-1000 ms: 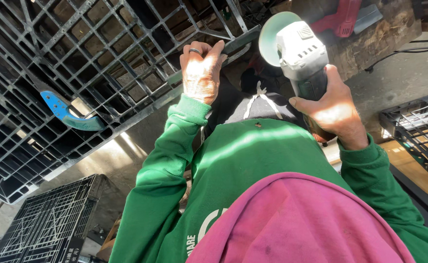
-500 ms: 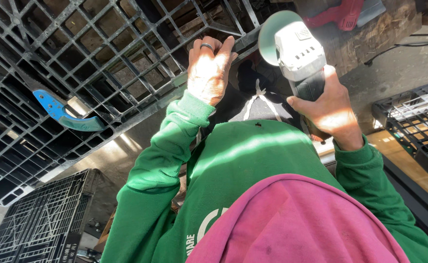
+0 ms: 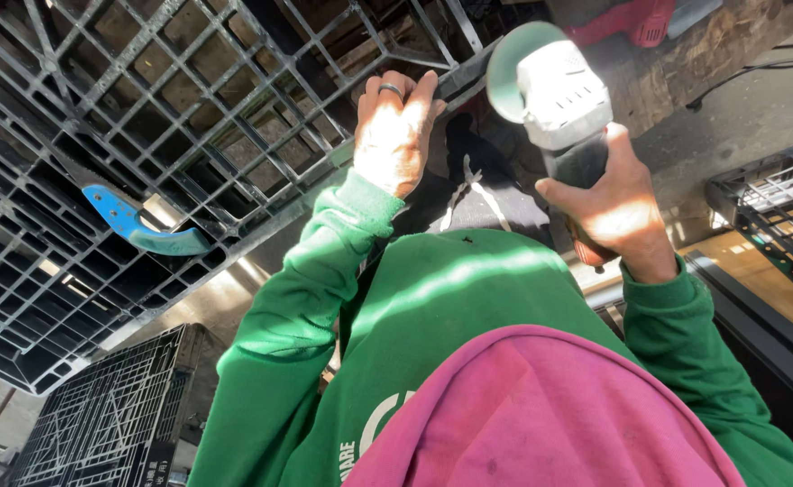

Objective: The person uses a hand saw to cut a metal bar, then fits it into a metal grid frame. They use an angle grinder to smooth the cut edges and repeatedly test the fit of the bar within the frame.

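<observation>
My right hand (image 3: 617,203) grips the dark handle of a white-bodied angle grinder (image 3: 554,95), whose grey-green disc guard points up toward the corner of a large black plastic grid pallet (image 3: 171,117). My left hand (image 3: 394,135), with a ring on one finger, holds the pallet's near edge just left of the grinder disc. Both arms wear green sleeves. A pink hood fills the bottom of the view.
A blue curved piece (image 3: 130,225) sits on the pallet at left. Another black grid pallet (image 3: 99,415) lies at bottom left, a third (image 3: 775,203) at right beside a wooden board (image 3: 757,271). A red tool (image 3: 626,18) rests on a rough block at top right.
The grinder and my right hand have shifted slightly right and down in view. My left hand stays on the pallet edge, and the pallet now fills more of the left side.
</observation>
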